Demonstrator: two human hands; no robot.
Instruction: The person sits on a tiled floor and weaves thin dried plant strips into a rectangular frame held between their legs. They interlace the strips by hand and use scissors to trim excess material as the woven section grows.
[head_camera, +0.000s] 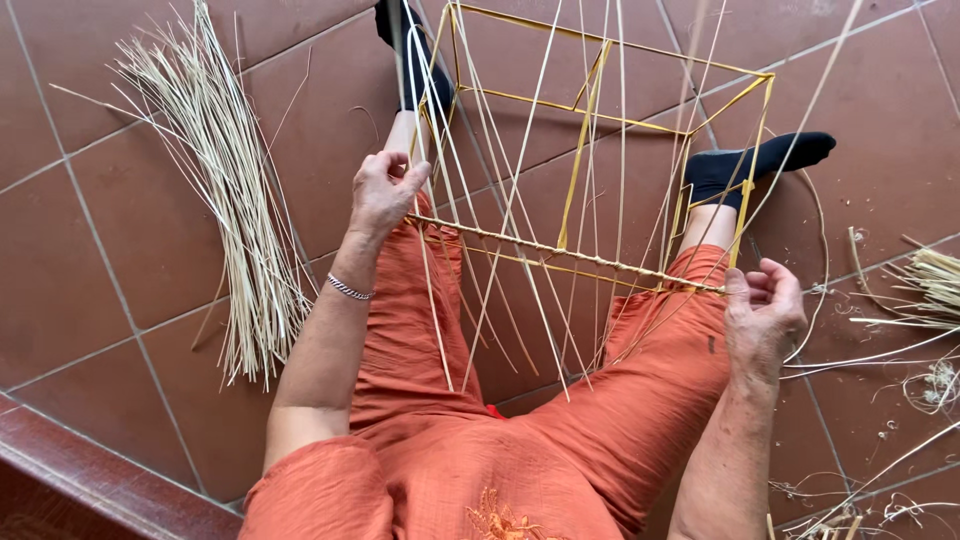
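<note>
At the far left, a bundle of pale reeds (225, 210) is laid on the brown tiled floor (90, 280), fanned out a little at its upper end and well apart from the hands. Next to it, the left hand (383, 190) is seen with a silver bracelet (349, 290) on the wrist; its fingers are curled and closed on the left corner of a yellow wire frame (600, 130), where the near bar wrapped with reed (560, 252) begins. The frame is held between the knees, above the orange trousers (420, 350), and its far side is placed near the two feet in black socks (760, 160). Many thin reed strands (515, 190) are stood across the frame, crossing each other and passing over the wrapped bar. At the right end of this bar, the right hand (762, 315) is closed, and the bar end is pinched between thumb and fingers. Further right, loose reed scraps (925, 290) are scattered on the floor, apart from the frame.
</note>
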